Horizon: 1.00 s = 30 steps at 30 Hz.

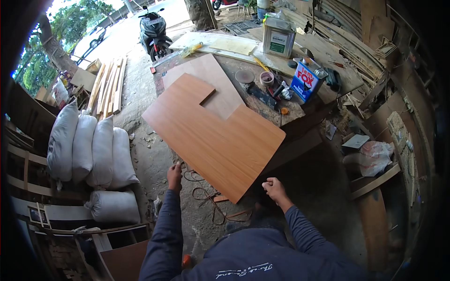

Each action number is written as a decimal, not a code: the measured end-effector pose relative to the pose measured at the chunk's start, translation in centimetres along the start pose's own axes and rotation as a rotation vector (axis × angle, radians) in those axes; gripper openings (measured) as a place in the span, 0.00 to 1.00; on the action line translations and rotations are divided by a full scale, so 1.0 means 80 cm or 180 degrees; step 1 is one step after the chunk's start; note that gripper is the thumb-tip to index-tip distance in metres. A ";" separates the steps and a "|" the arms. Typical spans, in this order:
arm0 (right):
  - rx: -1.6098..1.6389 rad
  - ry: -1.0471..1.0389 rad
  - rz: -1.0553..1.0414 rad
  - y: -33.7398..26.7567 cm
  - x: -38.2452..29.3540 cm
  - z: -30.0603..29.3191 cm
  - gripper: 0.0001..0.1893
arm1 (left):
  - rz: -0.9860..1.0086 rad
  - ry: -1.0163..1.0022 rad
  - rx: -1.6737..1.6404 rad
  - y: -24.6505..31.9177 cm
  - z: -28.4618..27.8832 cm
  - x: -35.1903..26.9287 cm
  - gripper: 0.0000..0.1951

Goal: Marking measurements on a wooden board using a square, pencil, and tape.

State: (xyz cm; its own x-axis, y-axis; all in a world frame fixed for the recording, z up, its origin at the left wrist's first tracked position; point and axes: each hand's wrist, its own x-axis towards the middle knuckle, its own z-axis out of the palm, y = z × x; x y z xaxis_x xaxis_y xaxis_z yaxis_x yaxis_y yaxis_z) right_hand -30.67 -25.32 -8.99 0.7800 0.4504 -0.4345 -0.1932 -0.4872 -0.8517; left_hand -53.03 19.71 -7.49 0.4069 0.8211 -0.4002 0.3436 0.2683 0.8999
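A wood-grain laminate board (218, 137) with a rectangular notch in its far edge lies tilted before me, on top of a paler plywood sheet (214, 73) on the workbench. My left hand (174, 176) is raised beside the board's near left edge, fingers curled, apart from it. My right hand (276, 189) hovers off the board's near right edge, its fingers bent together; whether either hand holds something small cannot be told. Beyond the notch, an angle grinder (260, 95) rests on the bench near a round tub (267, 78) and a blue Fox can (307, 80).
A metal Bonku tin (278, 37) stands at the bench's far side. Full white sacks (82, 147) and timber strips (109, 87) are on the left. A cord (211, 202) lies on the floor below the board. Scrap wood (374, 189) lines the right; a motorcycle (154, 33) is parked beyond.
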 end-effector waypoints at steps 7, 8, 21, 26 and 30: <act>-0.0471 -0.0291 0.0722 -0.041 0.048 0.015 0.28 | -0.0681 0.0373 -0.0863 0.051 0.037 0.075 0.15; -0.0434 -0.0407 0.0607 -0.046 0.054 0.012 0.26 | -0.0825 0.0239 -0.1018 0.069 0.051 0.067 0.14; -0.0738 0.0177 0.0162 -0.088 0.057 0.029 0.16 | -0.1341 -0.0485 -0.1142 0.082 -0.005 0.109 0.18; -0.0814 0.0310 0.0040 -0.116 0.066 0.064 0.15 | -0.1283 -0.0206 -0.0673 0.077 -0.028 0.158 0.19; -0.0416 0.0965 0.0636 -0.127 0.073 0.079 0.14 | -0.1160 -0.0314 -0.0620 0.079 -0.024 0.133 0.19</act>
State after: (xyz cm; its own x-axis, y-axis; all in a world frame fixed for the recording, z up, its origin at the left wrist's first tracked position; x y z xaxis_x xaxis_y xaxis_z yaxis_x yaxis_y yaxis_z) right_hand -27.92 -13.00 -4.69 0.8790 0.1049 -0.4651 -0.2968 -0.6431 -0.7059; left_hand -48.19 31.11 -5.70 0.3708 0.6053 -0.7044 0.3175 0.6301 0.7086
